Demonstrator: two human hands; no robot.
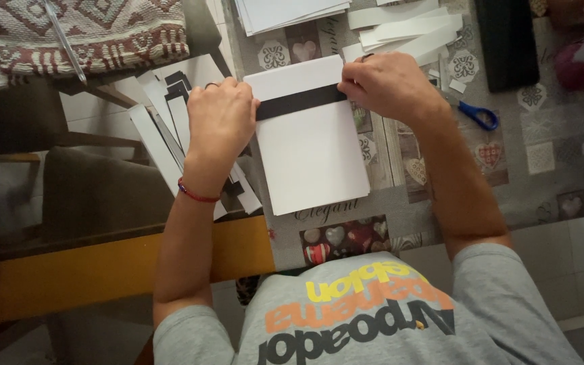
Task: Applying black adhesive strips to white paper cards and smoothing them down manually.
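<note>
1. Black paper strip (299,103) lies flat across the upper part of a white card (312,145), running from the left hand (221,118) to the right hand (386,84).
2. The left hand presses down on the strip's left end at the card's left edge, fingers curled together and flat on the paper; a ring shows on one finger and a red bracelet (196,195) circles the wrist just behind it.
3. The right hand pins the strip's right end at the card's right edge, fingertips bunched tight on it.
4. The white card rests on the tabletop (549,155), which wears a patterned cloth with heart motifs, between the two hands and reaching back towards the person's body.
5. Under and beside the left hand sits a loose heap of white and black strips (163,128).
6. Beyond the right hand lie more white strips (407,30), and a stack of white sheets (285,12) sits beyond the card.
7. Blue-handled scissors (479,115) lie just outside the right forearm.
8. A woven patterned cushion (82,34) sits well beyond the left hand.
</note>
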